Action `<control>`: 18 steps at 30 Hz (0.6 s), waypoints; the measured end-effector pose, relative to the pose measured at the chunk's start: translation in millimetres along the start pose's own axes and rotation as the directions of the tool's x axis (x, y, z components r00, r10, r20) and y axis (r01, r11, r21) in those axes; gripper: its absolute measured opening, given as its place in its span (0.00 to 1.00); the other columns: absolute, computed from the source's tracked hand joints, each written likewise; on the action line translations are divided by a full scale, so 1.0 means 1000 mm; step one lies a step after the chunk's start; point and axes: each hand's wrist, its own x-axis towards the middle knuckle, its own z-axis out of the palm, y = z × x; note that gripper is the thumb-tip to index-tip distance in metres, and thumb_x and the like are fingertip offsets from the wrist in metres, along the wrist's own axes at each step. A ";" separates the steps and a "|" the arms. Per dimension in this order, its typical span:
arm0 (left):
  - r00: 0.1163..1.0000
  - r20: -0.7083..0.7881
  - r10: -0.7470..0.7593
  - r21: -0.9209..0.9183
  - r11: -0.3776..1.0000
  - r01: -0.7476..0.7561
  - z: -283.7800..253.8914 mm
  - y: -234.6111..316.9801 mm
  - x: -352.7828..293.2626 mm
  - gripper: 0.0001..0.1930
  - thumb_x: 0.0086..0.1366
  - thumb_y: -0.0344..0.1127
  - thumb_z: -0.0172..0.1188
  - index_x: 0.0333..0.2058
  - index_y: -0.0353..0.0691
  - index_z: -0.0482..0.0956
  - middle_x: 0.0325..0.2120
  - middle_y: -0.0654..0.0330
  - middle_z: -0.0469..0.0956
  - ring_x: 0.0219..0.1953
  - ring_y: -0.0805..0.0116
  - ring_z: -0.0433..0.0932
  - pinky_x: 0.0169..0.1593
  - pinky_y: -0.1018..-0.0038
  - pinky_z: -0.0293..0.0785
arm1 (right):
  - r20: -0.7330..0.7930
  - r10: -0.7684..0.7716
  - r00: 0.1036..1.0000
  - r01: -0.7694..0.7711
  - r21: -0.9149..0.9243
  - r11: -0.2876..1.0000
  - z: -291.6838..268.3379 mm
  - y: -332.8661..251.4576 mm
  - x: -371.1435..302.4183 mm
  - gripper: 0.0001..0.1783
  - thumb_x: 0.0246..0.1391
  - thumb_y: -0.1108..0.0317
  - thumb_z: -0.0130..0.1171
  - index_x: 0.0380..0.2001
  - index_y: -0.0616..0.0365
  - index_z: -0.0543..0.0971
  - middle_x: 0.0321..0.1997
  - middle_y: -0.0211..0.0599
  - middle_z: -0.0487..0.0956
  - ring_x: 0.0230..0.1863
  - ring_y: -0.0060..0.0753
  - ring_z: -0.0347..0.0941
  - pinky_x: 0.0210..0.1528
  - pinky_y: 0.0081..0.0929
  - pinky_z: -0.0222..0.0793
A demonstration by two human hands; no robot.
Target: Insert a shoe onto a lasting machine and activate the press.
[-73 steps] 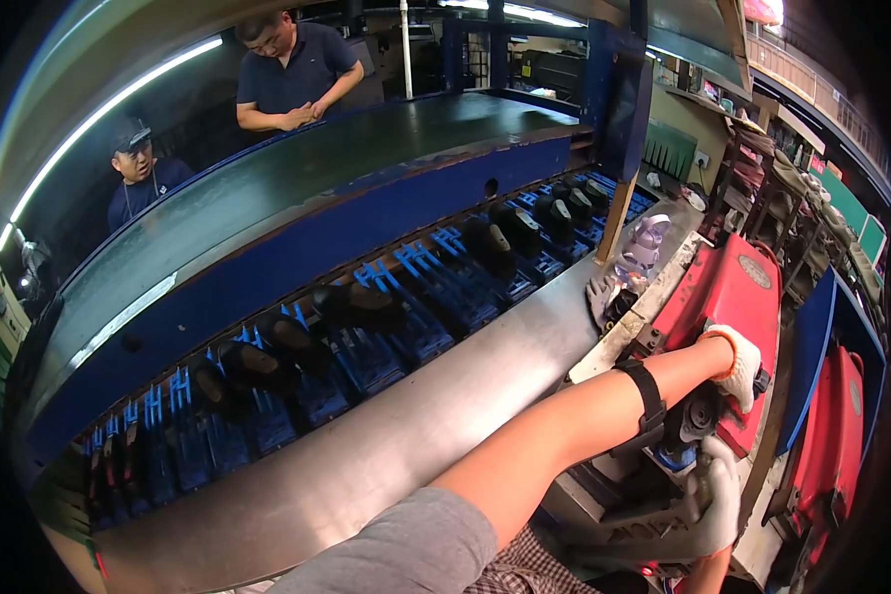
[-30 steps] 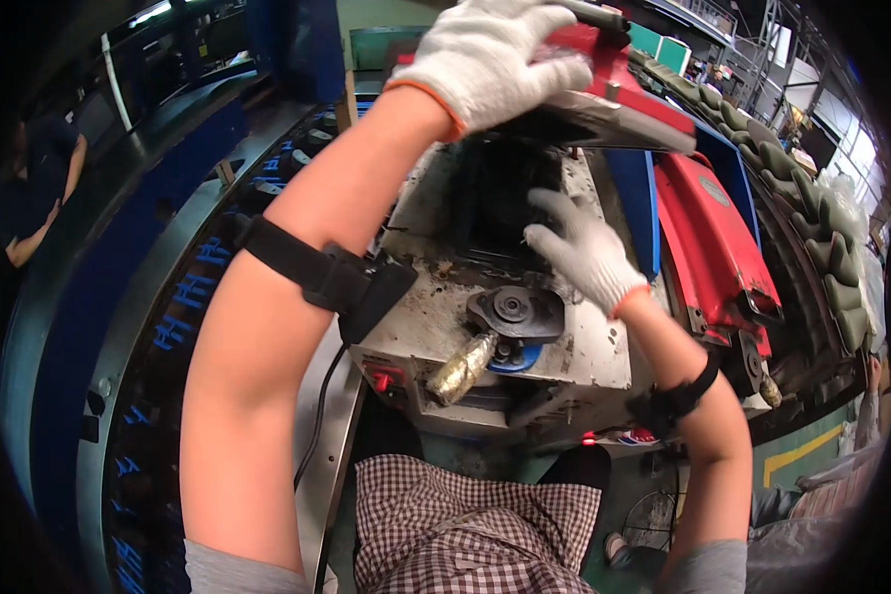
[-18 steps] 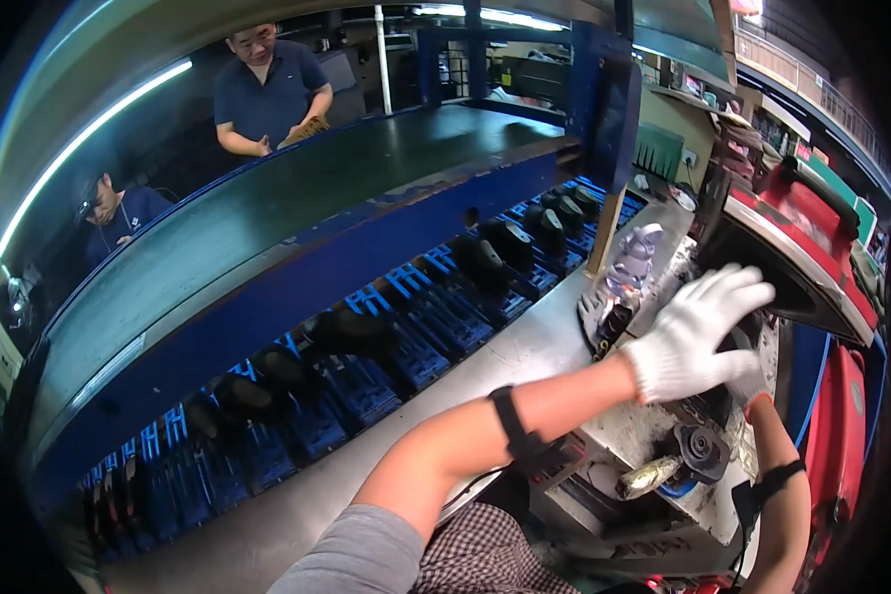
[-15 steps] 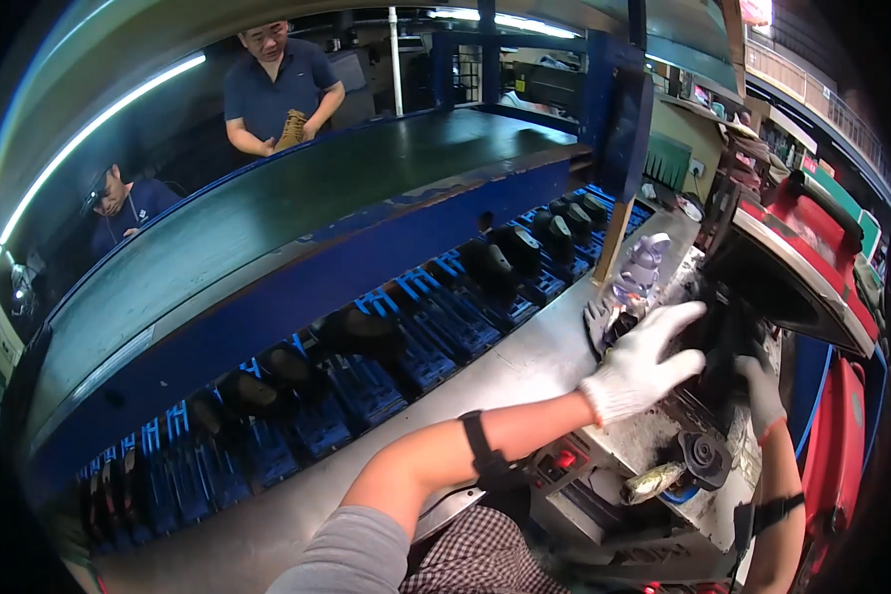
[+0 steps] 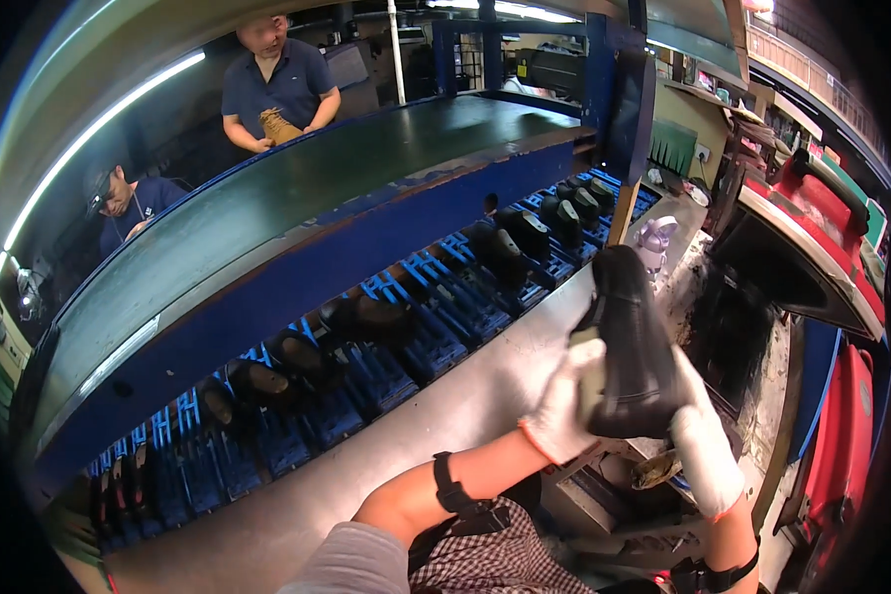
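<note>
Both white-gloved hands hold a black shoe (image 5: 632, 342), tilted with one end pointing away from me, above the metal ledge and a machine. On its left side, my left hand (image 5: 570, 396) grips the lower part, where a pale patch shows. Against the right side and near end presses my right hand (image 5: 705, 445), its fingers partly hidden behind the shoe. Behind the shoe stands a translucent purple bottle (image 5: 655, 244), partly covered by it. To the right is the dark, worn work area (image 5: 728, 337) of the machine.
A long metal ledge (image 5: 366, 460) runs beside a blue rack (image 5: 416, 327) carrying several black shoes (image 5: 510, 243). Above it lies a green conveyor belt (image 5: 366, 168). A red-and-black machine part (image 5: 812, 233) juts out at right. Across the belt, one person (image 5: 279, 89) holds a tan boot (image 5: 279, 126); another (image 5: 134, 208) bends down.
My hands have come back from the machine's dark area toward my body, now with the black shoe between them. My left hand, earlier spread open, has closed on it.
</note>
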 end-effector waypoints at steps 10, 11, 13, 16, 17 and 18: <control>0.651 -0.654 0.386 0.569 0.817 0.088 -0.136 0.139 0.011 0.12 0.61 0.33 0.68 0.44 0.43 0.81 0.37 0.61 0.84 0.37 0.63 0.85 0.44 0.65 0.85 | -0.504 -0.427 0.750 -0.280 -0.828 0.486 -0.080 0.082 -0.133 0.26 0.69 0.70 0.48 0.67 0.69 0.71 0.74 0.54 0.68 0.77 0.52 0.61 0.80 0.49 0.51; 0.658 -0.642 0.394 0.591 0.800 0.097 -0.153 0.152 0.019 0.12 0.59 0.34 0.70 0.42 0.44 0.81 0.35 0.62 0.83 0.36 0.65 0.84 0.41 0.66 0.84 | -0.539 -0.383 0.750 -0.321 -0.803 0.502 -0.084 0.096 -0.147 0.26 0.69 0.70 0.48 0.66 0.69 0.72 0.73 0.54 0.68 0.77 0.54 0.61 0.79 0.49 0.52; 0.597 -0.612 0.518 0.727 0.666 0.168 -0.182 0.178 0.034 0.07 0.58 0.36 0.71 0.34 0.45 0.83 0.31 0.64 0.82 0.35 0.68 0.82 0.39 0.69 0.79 | -0.526 -0.375 0.763 -0.369 -0.831 0.416 -0.094 0.118 -0.167 0.24 0.69 0.71 0.48 0.65 0.68 0.73 0.71 0.54 0.70 0.75 0.56 0.63 0.78 0.50 0.54; 0.555 -0.470 0.687 0.875 0.447 0.186 -0.213 0.214 0.065 0.09 0.56 0.41 0.73 0.29 0.44 0.84 0.29 0.65 0.80 0.32 0.70 0.78 0.41 0.71 0.75 | -0.430 -0.386 0.816 -0.381 -0.903 0.201 -0.103 0.138 -0.181 0.22 0.69 0.71 0.48 0.61 0.69 0.76 0.65 0.54 0.75 0.71 0.60 0.68 0.75 0.50 0.58; 0.553 -0.452 0.700 0.880 0.450 0.150 -0.221 0.225 0.077 0.11 0.55 0.42 0.74 0.30 0.43 0.85 0.29 0.65 0.80 0.32 0.69 0.78 0.42 0.70 0.74 | -0.432 -0.370 0.823 -0.373 -0.901 0.223 -0.105 0.141 -0.183 0.21 0.69 0.72 0.49 0.60 0.69 0.77 0.63 0.55 0.77 0.69 0.60 0.69 0.74 0.51 0.60; 0.572 -0.416 0.707 0.888 0.450 0.089 -0.229 0.238 0.091 0.13 0.55 0.44 0.75 0.32 0.42 0.86 0.30 0.64 0.81 0.32 0.69 0.77 0.43 0.70 0.74 | -0.458 -0.355 0.815 -0.381 -0.885 0.266 -0.107 0.144 -0.185 0.20 0.69 0.72 0.49 0.58 0.70 0.78 0.61 0.55 0.78 0.67 0.61 0.71 0.73 0.51 0.61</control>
